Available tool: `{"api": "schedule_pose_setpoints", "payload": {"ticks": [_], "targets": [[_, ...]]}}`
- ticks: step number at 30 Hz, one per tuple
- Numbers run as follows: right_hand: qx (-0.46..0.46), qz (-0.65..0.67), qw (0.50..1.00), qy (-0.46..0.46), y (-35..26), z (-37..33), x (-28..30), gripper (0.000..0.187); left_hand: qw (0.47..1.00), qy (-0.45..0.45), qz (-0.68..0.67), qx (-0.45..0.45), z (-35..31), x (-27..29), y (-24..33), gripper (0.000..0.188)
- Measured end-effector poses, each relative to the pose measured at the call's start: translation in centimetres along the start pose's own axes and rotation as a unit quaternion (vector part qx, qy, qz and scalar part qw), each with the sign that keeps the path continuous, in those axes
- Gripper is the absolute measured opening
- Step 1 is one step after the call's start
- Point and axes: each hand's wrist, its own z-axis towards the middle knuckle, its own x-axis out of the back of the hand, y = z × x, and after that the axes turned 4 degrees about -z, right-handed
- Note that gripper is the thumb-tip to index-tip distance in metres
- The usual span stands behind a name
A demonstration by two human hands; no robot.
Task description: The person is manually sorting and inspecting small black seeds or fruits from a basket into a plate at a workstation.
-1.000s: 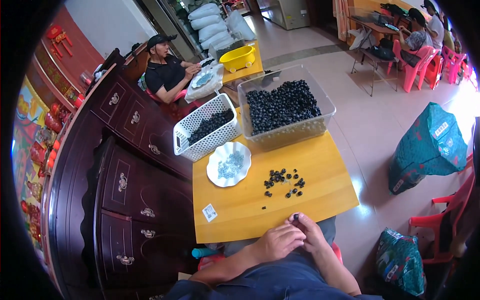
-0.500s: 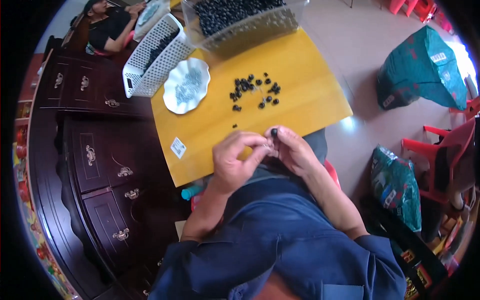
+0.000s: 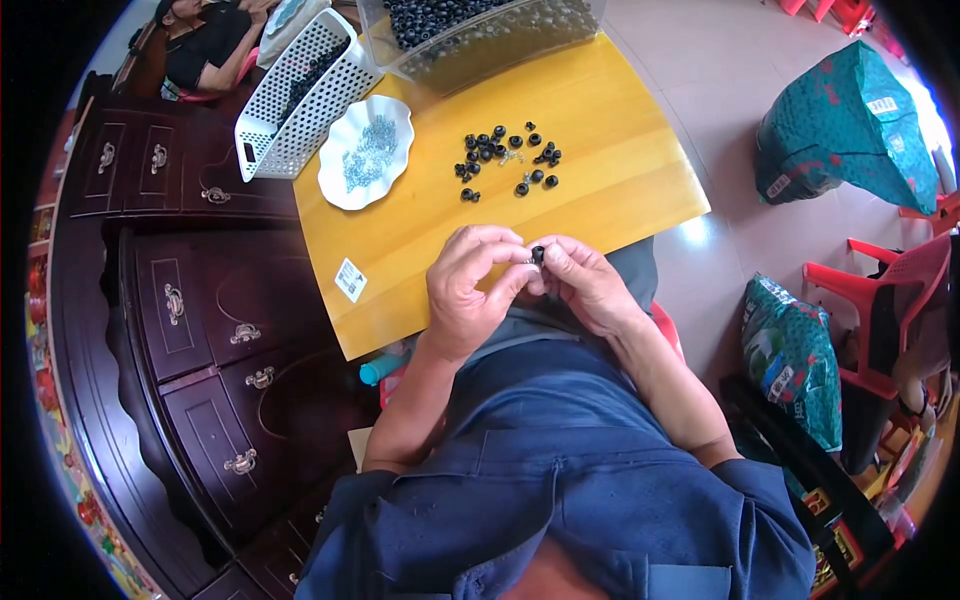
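We are sitting at a yellow desk (image 3: 620, 120), and both our hands are meeting just over its near edge, in front of our dark blue shirt (image 3: 500, 480). Our right hand (image 3: 595, 285) is holding a small black bead (image 3: 538, 254): its grip is closed, with the thumb and forefinger pinching the bead at their tips. Our left hand (image 3: 468, 290) is reaching in from the other side, its thumb and forefinger curving toward the bead and almost coming together beside it. Something tiny and pale is showing there, but we cannot tell whether the left grip is closed on it.

Beyond our hands, loose beads (image 3: 486, 153) are lying in a scattered cluster on the desk, with a few clear bits (image 3: 510, 157) among them. To the left, a white wavy-edged plate (image 3: 335, 170) is carrying a heap of pale blue bits (image 3: 370, 155). A small white label (image 3: 350, 280) is lying nearer to us, by the left edge.

Behind the plate, a white perforated basket (image 3: 330, 95) is holding more black beads, and beside it a clear bin (image 3: 500, 55) is holding many more. At the upper left, a co-worker (image 3: 210, 50) in black is sitting beyond the basket.
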Motion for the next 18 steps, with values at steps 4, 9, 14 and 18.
{"api": "schedule_pose_setpoints", "payload": {"ticks": [4, 9, 14, 18], "targets": [[0.028, -0.103, 0.994, 0.003, -0.75, 0.0, -0.95, 0.026, 1.0, -0.009, -0.02, 0.012, 0.36, 0.33, -0.06, 0.019], [0.054, -0.143, 0.988, -0.018, -0.4, -0.03, -0.38, 0.023, 0.998, -0.036, -0.051, 0.03, 0.62, 0.69, 0.04, 0.014], [0.067, -0.135, 0.988, -0.017, -0.07, -0.07, -0.2, 0.028, 0.992, -0.057, -0.09, 0.066, 0.37, 0.93, -0.13, 0.007], [0.046, -0.035, 0.998, -0.022, -0.37, -0.22, -0.86, 0.029, 0.995, -0.05, -0.081, 0.037, -0.11, 0.51, -0.46, 0.012]]}}
